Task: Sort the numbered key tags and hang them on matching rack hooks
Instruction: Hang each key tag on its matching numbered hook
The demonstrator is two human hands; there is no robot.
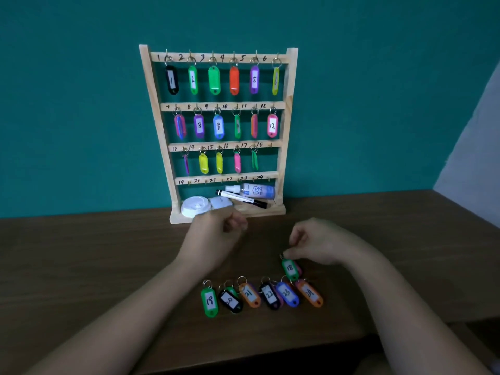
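The right hand (319, 244) pinches the split ring of green tag 18 (290, 268), which hangs tilted with its lower end just above the row of loose tags, toward the desk's (108, 253) near edge. The left hand (216, 231) hovers in front of the rack's base, fingers loosely curled, nothing showing in them (it is blurred).

The wooden rack (290, 104) stands at the desk's far edge against the wall. Hook 18 (271, 145) sits at the right end of the third rail, just beside the green tag on hook 17 (254, 159). Aiming there could nudge that neighbour off, and the small ring could miss the hook and drop. A pink edge shows behind tag 18, so something may ride along with it. Lifting carelessly might also scatter tags 23 and 24 right below.

By count: twenty-four numbered hooks, seventeen tags hung (six, six, five), seven hooks bare. Six tags lie in a row, from tag 19 (209, 301) to 24, plus the one held. The rack's base holds one spray bottle (254, 190), one marker (243, 198) and a white lid (195, 206).
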